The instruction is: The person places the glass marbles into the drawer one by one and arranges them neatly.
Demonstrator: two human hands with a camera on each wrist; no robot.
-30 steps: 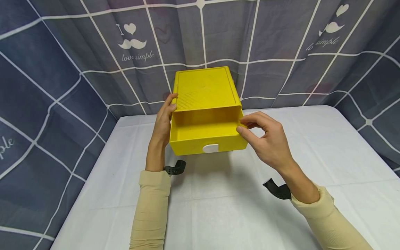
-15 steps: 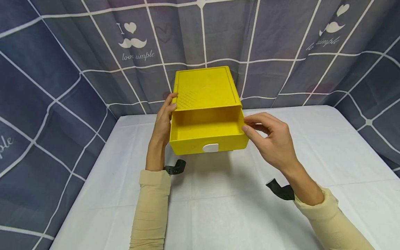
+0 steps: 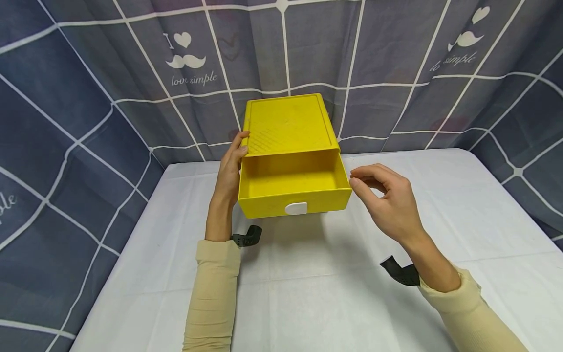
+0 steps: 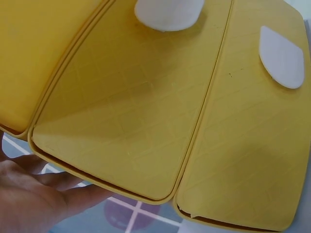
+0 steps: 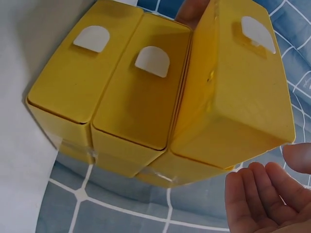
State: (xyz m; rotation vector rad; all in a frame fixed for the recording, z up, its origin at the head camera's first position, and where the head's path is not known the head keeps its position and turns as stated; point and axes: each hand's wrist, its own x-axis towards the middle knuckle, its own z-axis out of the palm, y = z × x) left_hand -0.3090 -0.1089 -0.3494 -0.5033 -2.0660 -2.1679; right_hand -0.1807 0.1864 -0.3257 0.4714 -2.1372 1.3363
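Note:
A yellow plastic drawer cabinet (image 3: 288, 122) stands at the back of the table, its top drawer (image 3: 272, 209) pulled out and bare inside. That drawer front carries a white tab handle (image 3: 296, 209). Two lower drawers, a middle one (image 4: 121, 107) and a bottom one (image 4: 243, 126), are closed in both wrist views. My left hand (image 3: 227, 176) rests along the cabinet's left side, fingers fairly straight, two fingertips at the upper edge. Just right of the drawer's front corner is my right hand (image 3: 387, 200), holding nothing, its fingers loosely bent; whether a fingertip touches the corner is hard to tell.
A white cloth covers the table (image 3: 281, 313). Close behind the cabinet hangs a grey checked curtain (image 3: 378, 58), and more curtain (image 3: 57, 146) closes off the left and right sides. Black straps with tabs circle both wrists.
My right hand has slid a little to the right, from the drawer's right rim to just beside its corner. The left hand and the cabinet stay in place.

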